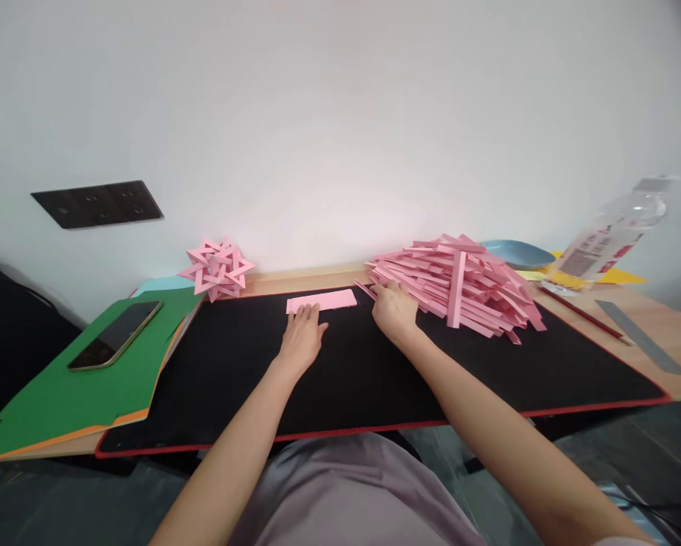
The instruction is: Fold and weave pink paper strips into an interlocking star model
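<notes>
My left hand (303, 334) lies with its fingers stretched out on the near edge of a flat pink paper piece (332, 300) on the black mat (340, 379). My right hand (396, 309) is closed at the left side of a heap of folded pink paper strips (466, 284). A thin pink paper strip (364, 289) sticks out to the left from its fingers. The fingertips are partly hidden, but the strip appears gripped there. One strip (456, 292) stands out across the front of the heap.
A pink paper star ball (216, 267) sits by the wall at the left. Green paper sheets (90, 387) carry a phone (116, 335). To the right are a blue dish (519, 254), a tilted clear bottle (610, 235), a pencil (588, 315) and a metal ruler (641, 337).
</notes>
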`<state>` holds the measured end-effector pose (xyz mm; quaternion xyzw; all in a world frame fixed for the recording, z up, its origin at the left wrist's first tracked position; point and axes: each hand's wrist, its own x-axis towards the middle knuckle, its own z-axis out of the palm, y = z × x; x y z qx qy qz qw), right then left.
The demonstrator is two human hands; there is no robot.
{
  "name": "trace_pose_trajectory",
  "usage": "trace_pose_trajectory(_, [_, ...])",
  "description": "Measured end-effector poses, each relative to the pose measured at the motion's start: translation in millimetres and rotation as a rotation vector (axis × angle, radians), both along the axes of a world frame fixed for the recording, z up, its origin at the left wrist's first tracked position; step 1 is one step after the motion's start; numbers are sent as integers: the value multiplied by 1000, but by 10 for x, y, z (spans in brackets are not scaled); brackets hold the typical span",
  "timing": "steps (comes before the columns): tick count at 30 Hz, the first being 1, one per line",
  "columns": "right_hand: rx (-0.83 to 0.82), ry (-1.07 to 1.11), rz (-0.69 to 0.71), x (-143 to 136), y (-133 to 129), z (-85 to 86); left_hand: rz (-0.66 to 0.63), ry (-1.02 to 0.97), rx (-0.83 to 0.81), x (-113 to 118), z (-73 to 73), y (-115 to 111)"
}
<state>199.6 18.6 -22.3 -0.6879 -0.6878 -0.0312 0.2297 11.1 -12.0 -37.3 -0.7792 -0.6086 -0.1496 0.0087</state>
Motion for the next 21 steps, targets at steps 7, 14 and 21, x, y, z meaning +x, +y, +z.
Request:
trace_pose_trajectory(7, [169,64,488,-12,167,-192,31,92,73,20,67,-42])
trace_pose_trajectory(14, [164,64,608,-3,239,-364,32,93,98,23,101,-57])
trace_pose_trajectory(21, [198,114,587,4,301,-417,40,76,98,19,95,-56])
